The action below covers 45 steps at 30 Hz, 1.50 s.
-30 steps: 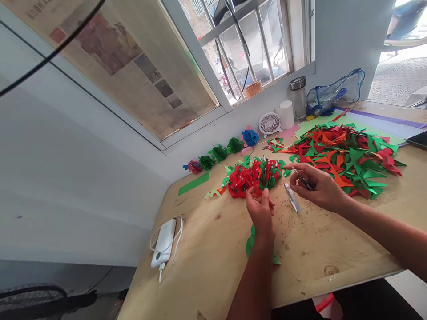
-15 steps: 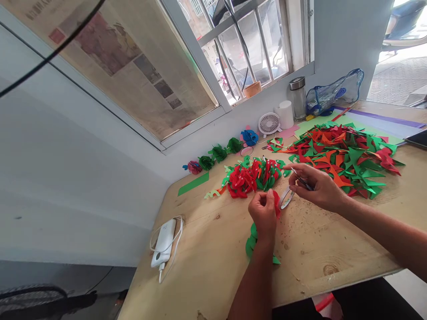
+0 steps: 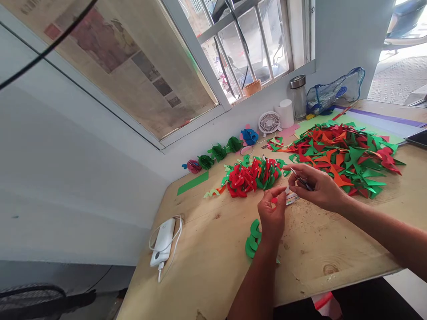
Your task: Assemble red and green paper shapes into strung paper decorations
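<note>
My left hand (image 3: 272, 212) is closed, thumb and fingers pinching close to a small white bit. A red paper piece (image 3: 274, 201) shows partly behind its fingers. My right hand (image 3: 316, 186) curls around a slim dark metal tool (image 3: 304, 183), its exact kind hidden by the fingers. A white ring-like roll (image 3: 292, 198), which looks like tape, sits between the two hands just below the right fingertips; what supports it is unclear. Green curved paper cut-outs (image 3: 253, 240) lie beside my left wrist. Just beyond the hands is a cluster of red and green paper pieces (image 3: 247, 178) with white marks.
A large heap of red, orange and green scraps (image 3: 347, 160) covers the table's right side. Along the wall stand a small fan (image 3: 269, 123), a glass bottle (image 3: 298, 98) and paper flowers (image 3: 218, 152). A white power bank (image 3: 163, 242) with cable lies at left.
My left hand has moved up and right, closer to my right hand. More of the green cut-outs shows now. The white roll appears flatter; my right hand has barely moved.
</note>
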### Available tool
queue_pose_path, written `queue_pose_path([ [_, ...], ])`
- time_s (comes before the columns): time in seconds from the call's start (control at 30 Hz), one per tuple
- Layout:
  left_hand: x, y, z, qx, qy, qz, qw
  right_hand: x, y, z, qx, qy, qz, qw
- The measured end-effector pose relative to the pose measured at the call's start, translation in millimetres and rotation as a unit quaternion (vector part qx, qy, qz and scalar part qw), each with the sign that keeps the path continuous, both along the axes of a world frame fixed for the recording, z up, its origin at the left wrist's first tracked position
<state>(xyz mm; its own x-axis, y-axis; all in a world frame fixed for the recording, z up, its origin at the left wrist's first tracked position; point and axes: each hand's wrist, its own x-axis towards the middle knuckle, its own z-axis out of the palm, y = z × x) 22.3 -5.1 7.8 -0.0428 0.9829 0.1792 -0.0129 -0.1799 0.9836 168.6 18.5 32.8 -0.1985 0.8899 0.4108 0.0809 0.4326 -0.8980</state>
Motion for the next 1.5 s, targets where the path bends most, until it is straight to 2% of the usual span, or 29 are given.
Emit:
queue_pose_path([
  [0.27,2.2,2.6,-2.9,-0.016,-0.088,-0.017,0.996,0.8,-0.5,-2.3,0.021,-0.091,-0.055,0.994],
  [0.5,2.3,2.2,-0.4,-0.026,-0.111,0.018,0.993,3.4,-0.6,-5.1,0.096,-0.222,-0.122,0.963],
  [0.8,2.2,-0.9,6.5,0.005,-0.116,0.035,0.993,4.3,1.5,-8.6,0.096,-0.248,-0.057,0.962],
  [1.07,-1.6,0.4,-3.3,0.030,-0.074,0.012,0.997,5.2,2.9,-15.0,0.108,-0.271,-0.033,0.956],
  [1.3,-1.1,-0.2,-2.8,0.027,-0.053,0.001,0.998,4.3,2.6,-16.2,0.094,-0.285,-0.014,0.954],
  [1.5,-1.0,0.5,-5.4,-0.001,-0.082,-0.009,0.997,2.9,-0.4,-12.7,0.083,-0.285,-0.019,0.955],
])
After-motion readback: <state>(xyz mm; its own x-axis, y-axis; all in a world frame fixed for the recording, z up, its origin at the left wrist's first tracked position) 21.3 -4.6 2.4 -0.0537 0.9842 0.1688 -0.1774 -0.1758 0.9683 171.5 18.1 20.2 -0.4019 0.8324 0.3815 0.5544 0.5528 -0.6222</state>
